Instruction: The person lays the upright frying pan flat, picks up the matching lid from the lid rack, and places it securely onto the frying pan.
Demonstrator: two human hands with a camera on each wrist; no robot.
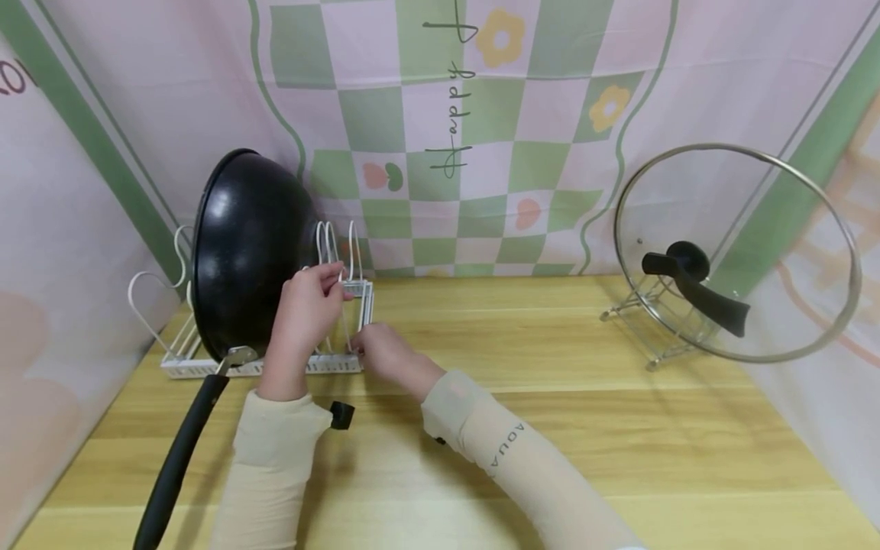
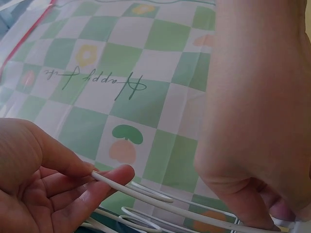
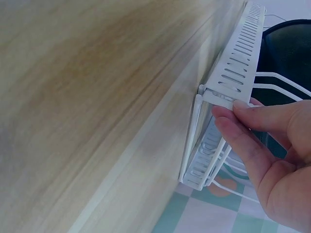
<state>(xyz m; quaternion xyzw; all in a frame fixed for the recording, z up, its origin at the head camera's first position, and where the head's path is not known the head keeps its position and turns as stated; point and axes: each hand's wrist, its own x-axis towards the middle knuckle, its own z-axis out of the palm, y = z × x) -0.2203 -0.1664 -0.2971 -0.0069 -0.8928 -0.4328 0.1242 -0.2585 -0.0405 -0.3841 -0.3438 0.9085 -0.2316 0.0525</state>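
Note:
A white pot rack (image 1: 340, 364) with upright wire dividers stands at the left of the table. In it a black wok (image 1: 241, 244) leans on its side, its long handle (image 1: 182, 458) pointing toward me. My left hand (image 1: 302, 317) pinches the upper part of a white wire divider (image 2: 160, 205) between thumb and fingers. Down at the rack's front right corner, my right hand (image 1: 388, 353) pinches the divider's lower end against the slotted rail (image 3: 238, 63). Whether that end sits in a slot is hidden by the fingertips.
On the right, a large glass lid (image 1: 791, 305) with a black handle (image 1: 715, 302) leans on a small wire stand (image 1: 660, 360). Behind the wooden table (image 1: 495, 458) hangs a green-and-white checkered cloth (image 1: 433, 206).

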